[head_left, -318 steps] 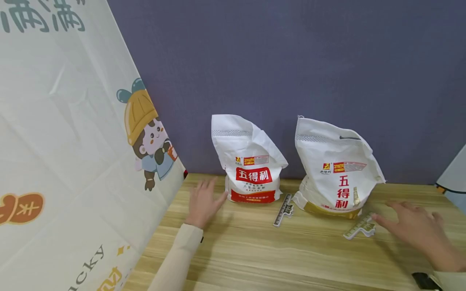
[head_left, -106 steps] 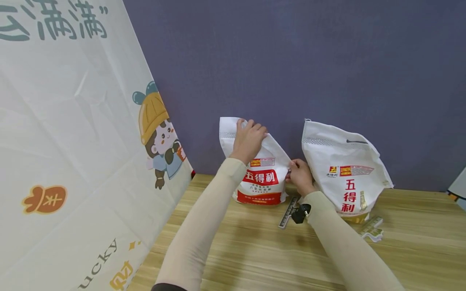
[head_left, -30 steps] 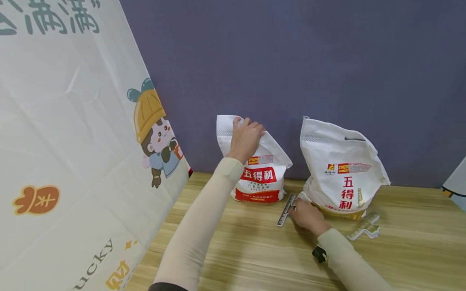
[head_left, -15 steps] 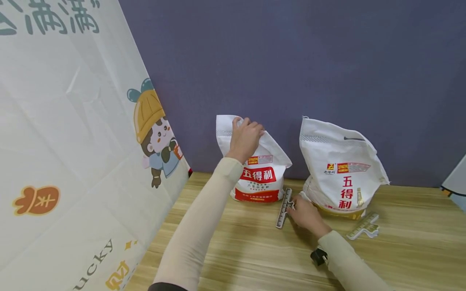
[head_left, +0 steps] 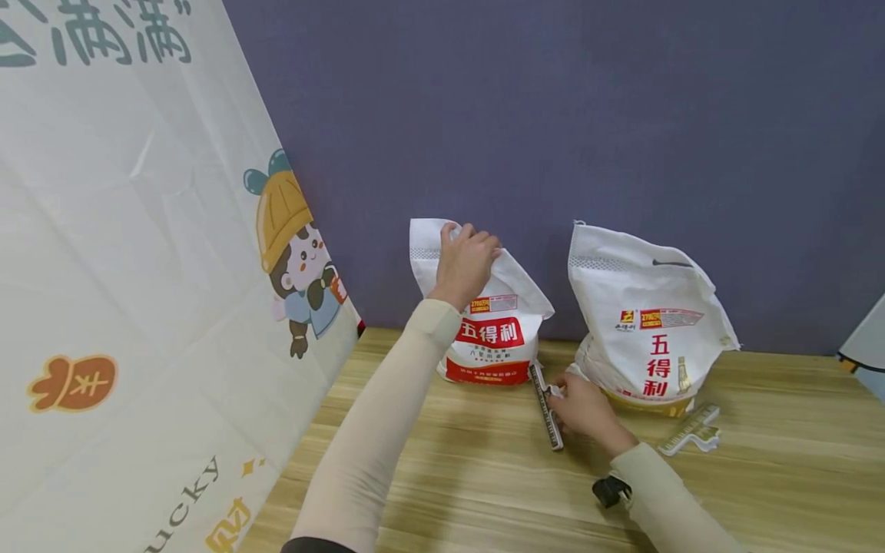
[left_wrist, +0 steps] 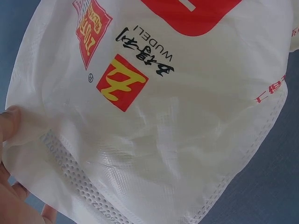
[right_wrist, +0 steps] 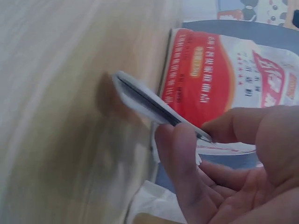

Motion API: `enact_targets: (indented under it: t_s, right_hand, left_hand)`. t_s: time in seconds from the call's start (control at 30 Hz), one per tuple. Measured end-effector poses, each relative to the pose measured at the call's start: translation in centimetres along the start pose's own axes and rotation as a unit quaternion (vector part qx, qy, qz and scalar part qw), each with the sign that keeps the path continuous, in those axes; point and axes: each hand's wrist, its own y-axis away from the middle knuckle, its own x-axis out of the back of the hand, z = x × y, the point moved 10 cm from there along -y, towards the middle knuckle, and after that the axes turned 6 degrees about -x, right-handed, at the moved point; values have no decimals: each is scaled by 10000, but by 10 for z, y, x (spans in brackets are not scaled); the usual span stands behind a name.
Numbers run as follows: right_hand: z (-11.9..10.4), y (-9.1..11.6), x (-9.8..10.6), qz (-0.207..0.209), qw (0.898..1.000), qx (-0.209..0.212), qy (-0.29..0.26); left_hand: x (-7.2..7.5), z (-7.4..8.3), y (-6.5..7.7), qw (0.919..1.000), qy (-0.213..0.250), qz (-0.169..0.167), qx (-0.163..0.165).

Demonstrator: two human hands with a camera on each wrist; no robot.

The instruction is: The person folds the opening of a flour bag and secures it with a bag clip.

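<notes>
A white flour bag with red labels (head_left: 492, 355) stands against the back wall. My left hand (head_left: 465, 265) grips its top edge; the left wrist view has the thumb (left_wrist: 10, 122) on the front face and fingers behind the bag's top. Just right of the bag's base, my right hand (head_left: 584, 407) pinches a clip with a piano-key pattern (head_left: 546, 405). In the right wrist view the clip (right_wrist: 145, 100) is seen edge-on between thumb and fingers, tilted off the wood. A second flour bag, with a gold base (head_left: 643, 322), stands behind the right hand.
Another clip, gold-coloured with a white edge (head_left: 691, 432), lies on the wooden table (head_left: 484, 484) in front of the second bag. A dark blue wall panel (head_left: 553, 115) closes off the back. The printed white sheet (head_left: 138, 269) forms the left side.
Earlier my right hand was at the red-labelled bag's right side, then came down to the clip. The clip has since turned, its near end swinging right. My left hand stays on the bag top.
</notes>
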Motion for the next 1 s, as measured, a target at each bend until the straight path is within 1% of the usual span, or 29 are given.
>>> enact_targets:
  t_s: [0.27, 0.53, 0.6, 0.8, 0.9, 1.0]
  right_hand:
    - [-20, 7, 14, 114, 9970, 545, 532]
    - [-36, 13, 24, 45, 9945, 962, 421]
    - [-38, 14, 25, 0, 9948, 960, 338]
    - [-37, 16, 23, -233, 9973, 694, 47]
    - [-40, 16, 26, -87, 9961, 853, 181]
    - [-45, 16, 31, 204, 9925, 1127, 423]
  left_hand:
    - [-1, -1, -1, 10000, 16, -22, 31]
    - [-2, -2, -1, 10000, -14, -35, 34]
    - [-3, -1, -2, 10000, -26, -29, 23]
    - [-4, 1, -2, 10000, 7, -40, 0]
    - [-3, 1, -2, 10000, 14, -44, 17]
    - [-3, 1, -2, 10000, 51, -44, 14]
